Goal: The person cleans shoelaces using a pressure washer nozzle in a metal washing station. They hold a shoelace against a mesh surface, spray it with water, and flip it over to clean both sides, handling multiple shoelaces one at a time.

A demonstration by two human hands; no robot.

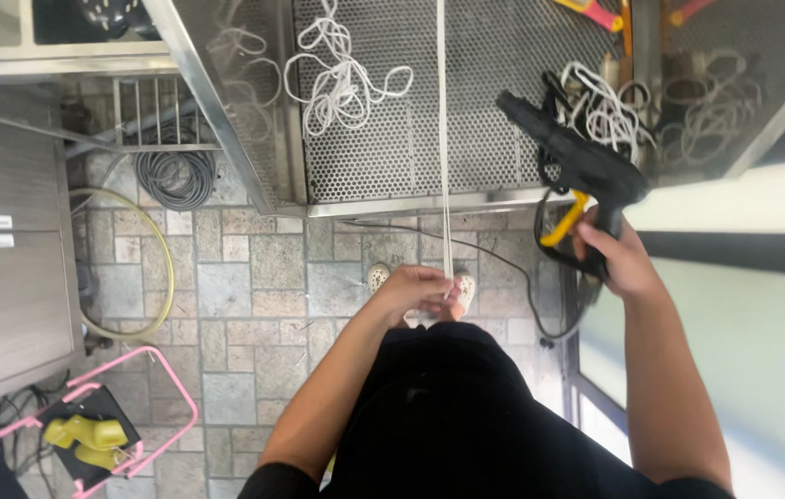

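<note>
White cord (pixel 444 139) runs taut from 12 o'clock straight down across the perforated steel table (pixel 392 111) to the left hand (pixel 418 288), whose fingers are pinched closed around its lower end near centre. At 2 o'clock the right hand (pixel 621 259) is wrapped tight on the grip of a black gun-shaped tool (pixel 570 157) with a yellow trigger, its muzzle pointing toward 11 o'clock over the table edge. Loose white cord (pixel 341 79) lies heaped at 12 o'clock.
</note>
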